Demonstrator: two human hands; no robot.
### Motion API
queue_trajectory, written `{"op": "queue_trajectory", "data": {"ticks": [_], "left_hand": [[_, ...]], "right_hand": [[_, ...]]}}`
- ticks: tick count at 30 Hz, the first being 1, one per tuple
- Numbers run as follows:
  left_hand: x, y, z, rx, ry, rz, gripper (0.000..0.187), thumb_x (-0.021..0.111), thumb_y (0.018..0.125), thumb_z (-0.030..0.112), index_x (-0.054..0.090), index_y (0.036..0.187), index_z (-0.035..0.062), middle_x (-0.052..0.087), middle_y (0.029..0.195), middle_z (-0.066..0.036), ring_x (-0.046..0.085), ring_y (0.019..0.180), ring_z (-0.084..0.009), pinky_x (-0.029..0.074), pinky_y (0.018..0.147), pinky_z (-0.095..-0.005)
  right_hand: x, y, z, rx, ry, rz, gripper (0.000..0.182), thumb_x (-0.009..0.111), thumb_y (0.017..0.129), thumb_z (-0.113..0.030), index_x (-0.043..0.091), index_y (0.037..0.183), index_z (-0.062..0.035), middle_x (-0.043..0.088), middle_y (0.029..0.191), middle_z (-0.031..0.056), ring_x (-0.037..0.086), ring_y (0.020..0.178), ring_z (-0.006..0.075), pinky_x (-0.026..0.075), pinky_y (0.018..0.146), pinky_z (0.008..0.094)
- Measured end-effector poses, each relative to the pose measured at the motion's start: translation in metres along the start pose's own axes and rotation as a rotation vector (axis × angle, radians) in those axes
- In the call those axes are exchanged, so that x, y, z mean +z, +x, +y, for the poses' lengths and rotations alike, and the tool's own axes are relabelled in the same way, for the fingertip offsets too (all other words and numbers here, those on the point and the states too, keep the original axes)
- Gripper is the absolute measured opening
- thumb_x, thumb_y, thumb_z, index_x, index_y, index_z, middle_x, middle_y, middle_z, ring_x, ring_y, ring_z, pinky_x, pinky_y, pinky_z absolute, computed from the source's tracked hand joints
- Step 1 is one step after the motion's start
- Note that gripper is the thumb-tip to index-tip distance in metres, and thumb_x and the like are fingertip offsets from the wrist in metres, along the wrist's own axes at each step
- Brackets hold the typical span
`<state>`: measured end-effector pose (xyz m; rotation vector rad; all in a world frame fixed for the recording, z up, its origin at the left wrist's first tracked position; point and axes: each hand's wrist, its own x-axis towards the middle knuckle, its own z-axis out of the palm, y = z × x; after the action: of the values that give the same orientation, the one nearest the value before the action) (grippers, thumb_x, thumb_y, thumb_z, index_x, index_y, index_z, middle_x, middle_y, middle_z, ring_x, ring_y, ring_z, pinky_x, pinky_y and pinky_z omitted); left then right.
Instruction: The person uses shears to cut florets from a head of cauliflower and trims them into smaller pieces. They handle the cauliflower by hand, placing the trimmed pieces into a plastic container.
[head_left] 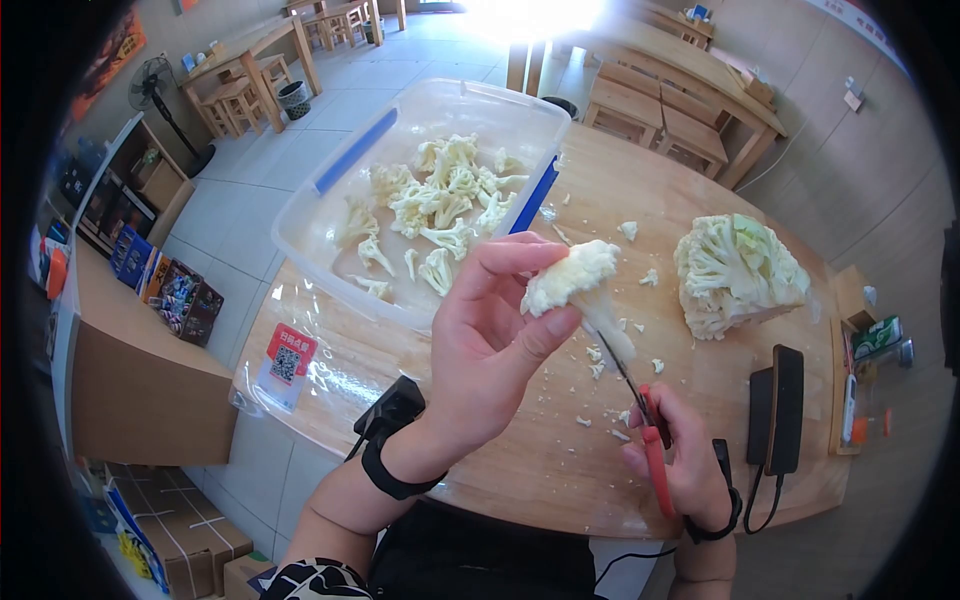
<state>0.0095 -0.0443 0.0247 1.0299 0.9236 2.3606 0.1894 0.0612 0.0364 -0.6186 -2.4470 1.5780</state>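
Observation:
Pinched between the thumb and fingers of my left hand [490,340] is a cauliflower floret [575,278], its pale stem hanging down to the right. My right hand [685,450] grips red-handled scissors [655,455], with the blades reaching up to the floret's stem. Whether the blades are parted is hard to make out. Beyond my left hand stands a clear plastic container [345,255] with blue latches, holding several cut florets [440,190]. A large piece of cauliflower [735,275] rests on the wooden table [520,440], to the right of both hands.
Small cauliflower crumbs [597,365] lie scattered under my hands. A black device with a cable [775,410] is near the right edge, beside a wooden tray [845,390] with a green can [877,338]. A red QR card [287,365] lies at the left edge.

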Motion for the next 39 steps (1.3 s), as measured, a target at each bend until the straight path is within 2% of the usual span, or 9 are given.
{"op": "queue_trajectory", "data": {"ticks": [7, 10, 15, 17, 21, 30, 34, 36, 39], "left_hand": [[0.007, -0.002, -0.003, -0.032, -0.028, -0.016, 0.034, 0.06, 0.08, -0.004, 0.047, 0.11, 0.0024, 0.043, 0.109, -0.007, 0.045, 0.105, -0.0153, 0.04, 0.089, -0.0268], [0.005, -0.003, -0.004, -0.021, -0.04, -0.004, 0.033, 0.06, 0.08, -0.004, 0.047, 0.109, 0.0024, 0.043, 0.108, -0.006, 0.045, 0.104, -0.0146, 0.04, 0.088, -0.0263], [0.007, -0.005, -0.004, -0.027, -0.065, 0.029, 0.033, 0.06, 0.08, -0.003, 0.046, 0.11, 0.0027, 0.042, 0.106, -0.006, 0.045, 0.101, -0.0132, 0.04, 0.086, -0.0251], [0.007, -0.006, -0.004, -0.048, -0.053, 0.053, 0.036, 0.063, 0.08, 0.004, 0.046, 0.111, 0.0044, 0.044, 0.115, -0.006, 0.045, 0.105, -0.0137, 0.037, 0.091, -0.0284], [0.007, -0.008, -0.007, -0.048, -0.066, 0.062, 0.036, 0.062, 0.081, 0.004, 0.045, 0.112, 0.0045, 0.045, 0.115, -0.005, 0.045, 0.106, -0.0133, 0.036, 0.092, -0.0285], [0.006, -0.008, -0.012, -0.055, -0.014, 0.1, 0.035, 0.059, 0.082, 0.002, 0.044, 0.114, 0.0034, 0.047, 0.113, -0.006, 0.047, 0.105, -0.0133, 0.038, 0.091, -0.0285], [0.006, -0.008, -0.013, -0.125, -0.04, 0.14, 0.035, 0.058, 0.083, 0.002, 0.043, 0.114, 0.0028, 0.05, 0.111, -0.008, 0.049, 0.103, -0.0141, 0.039, 0.09, -0.0293], [0.007, -0.008, -0.014, -0.127, -0.049, 0.144, 0.034, 0.058, 0.083, 0.003, 0.043, 0.115, 0.0028, 0.051, 0.11, -0.008, 0.05, 0.103, -0.0144, 0.04, 0.089, -0.0295], [0.008, -0.005, -0.013, -0.144, -0.056, 0.182, 0.033, 0.06, 0.082, 0.004, 0.044, 0.11, 0.0006, 0.049, 0.104, -0.006, 0.048, 0.1, -0.0124, 0.039, 0.087, -0.0259]], "right_hand": [[0.002, -0.002, -0.001, 0.041, -0.02, -0.022, 0.032, 0.073, 0.069, -0.015, 0.048, 0.085, -0.0033, 0.042, 0.069, 0.0003, 0.037, 0.058, 0.0083, 0.033, 0.053, 0.0218], [0.01, -0.002, 0.003, 0.081, 0.109, 0.024, 0.031, 0.073, 0.07, -0.016, 0.048, 0.084, -0.0037, 0.041, 0.068, -0.0004, 0.036, 0.057, 0.0077, 0.033, 0.052, 0.0216], [0.01, 0.0, 0.005, 0.051, 0.12, -0.055, 0.029, 0.07, 0.074, -0.014, 0.048, 0.088, -0.0033, 0.04, 0.069, -0.0017, 0.037, 0.061, 0.0069, 0.034, 0.055, 0.0217], [0.009, 0.0, 0.004, 0.061, 0.12, -0.064, 0.028, 0.069, 0.074, -0.014, 0.048, 0.089, -0.0032, 0.04, 0.069, -0.0016, 0.037, 0.061, 0.007, 0.034, 0.056, 0.0217], [0.017, -0.001, 0.005, 0.047, 0.242, -0.047, 0.027, 0.068, 0.076, -0.015, 0.048, 0.089, -0.0029, 0.039, 0.069, -0.001, 0.036, 0.062, 0.007, 0.034, 0.056, 0.0219], [0.016, -0.004, 0.0, 0.067, 0.114, -0.05, 0.024, 0.067, 0.078, -0.014, 0.05, 0.088, -0.001, 0.043, 0.065, -0.0002, 0.038, 0.058, 0.0066, 0.034, 0.053, 0.0221], [0.022, -0.006, 0.0, 0.058, 0.077, -0.007, 0.023, 0.066, 0.078, -0.014, 0.051, 0.087, -0.0004, 0.044, 0.064, 0.0008, 0.039, 0.057, 0.0066, 0.035, 0.051, 0.0227], [0.023, -0.007, 0.001, 0.169, 0.142, -0.032, 0.021, 0.067, 0.078, -0.014, 0.052, 0.084, -0.0002, 0.045, 0.062, 0.0016, 0.04, 0.055, 0.0068, 0.035, 0.049, 0.0229], [0.017, -0.007, 0.004, 0.146, 0.067, -0.051, 0.019, 0.066, 0.078, -0.013, 0.052, 0.082, -0.0002, 0.047, 0.061, 0.0009, 0.04, 0.054, 0.0057, 0.035, 0.049, 0.0225]]}}
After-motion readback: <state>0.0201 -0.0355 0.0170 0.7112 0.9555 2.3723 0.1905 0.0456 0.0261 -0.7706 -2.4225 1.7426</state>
